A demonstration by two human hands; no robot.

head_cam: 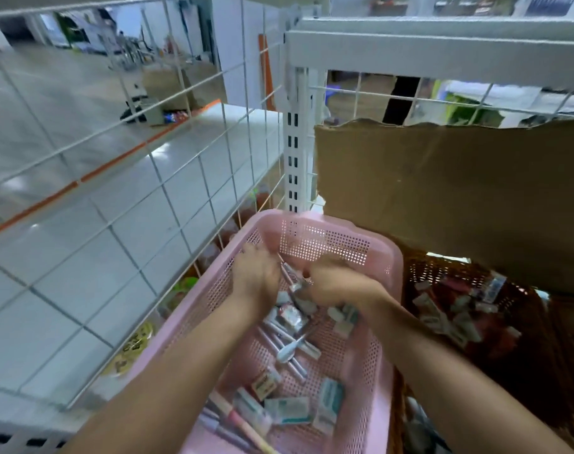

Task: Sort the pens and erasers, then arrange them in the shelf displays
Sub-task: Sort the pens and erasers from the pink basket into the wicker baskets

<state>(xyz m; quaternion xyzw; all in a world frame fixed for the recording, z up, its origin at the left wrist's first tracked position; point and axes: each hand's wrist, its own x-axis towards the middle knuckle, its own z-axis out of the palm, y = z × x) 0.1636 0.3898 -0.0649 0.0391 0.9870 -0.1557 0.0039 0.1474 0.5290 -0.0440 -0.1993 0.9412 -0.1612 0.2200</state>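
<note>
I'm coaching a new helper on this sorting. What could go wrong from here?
Both the left hand and right hand dig in the pink basket, where pens and erasers lie mixed, so one handful might carry both kinds. The dark basket beside it already holds erasers; a stray pen could drop in unnoticed.

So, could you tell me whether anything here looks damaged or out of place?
The cardboard sheet on the right has a ragged, uneven top edge, as if torn. Pens and erasers lie jumbled in the pink basket.
</note>
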